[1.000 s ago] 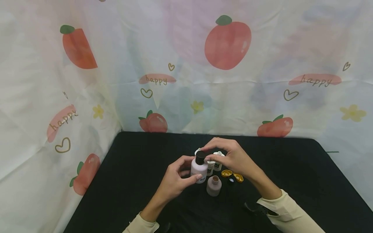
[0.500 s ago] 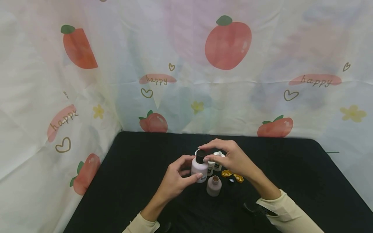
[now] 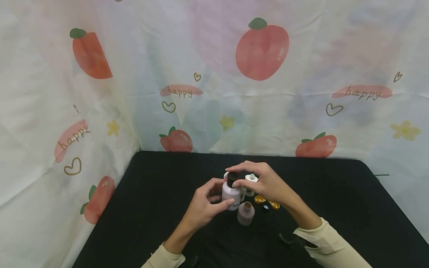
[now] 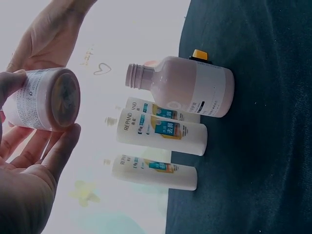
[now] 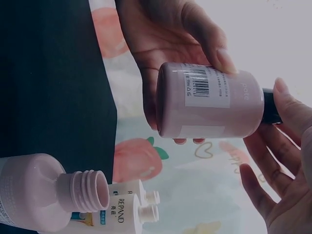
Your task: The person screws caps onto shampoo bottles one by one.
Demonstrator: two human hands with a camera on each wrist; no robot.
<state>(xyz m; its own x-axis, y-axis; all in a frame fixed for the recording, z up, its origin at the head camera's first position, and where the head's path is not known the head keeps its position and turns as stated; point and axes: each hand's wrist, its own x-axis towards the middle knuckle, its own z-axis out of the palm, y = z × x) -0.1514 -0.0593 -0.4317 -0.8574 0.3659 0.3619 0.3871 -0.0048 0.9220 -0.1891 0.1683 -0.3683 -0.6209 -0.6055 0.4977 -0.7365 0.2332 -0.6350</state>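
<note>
My left hand (image 3: 203, 204) grips the body of a pale pink bottle (image 3: 230, 196), raised above the table with its base showing in the left wrist view. At its top, my right hand (image 3: 271, 183) pinches the black cap (image 5: 270, 106) between thumb and fingers. The cap sits on the neck of the bottle. A barcode label (image 5: 207, 87) faces the right wrist camera. Just below and to the right, a second pink bottle (image 3: 246, 216) stands upright without a cap, its threaded neck (image 4: 140, 76) bare.
Behind the pink bottles stand three white bottles (image 4: 168, 134) with open spouts, partly hidden by the hands in the head view. Two yellow caps (image 3: 260, 199) and a small dark cap (image 3: 266, 207) lie right of them on the black tablecloth (image 3: 161, 178). A printed curtain (image 3: 214, 123) hangs behind.
Both hands and the held bottle have shifted slightly to the right, and the right hand sits a little lower. The standing bottles and loose caps have stayed put.
</note>
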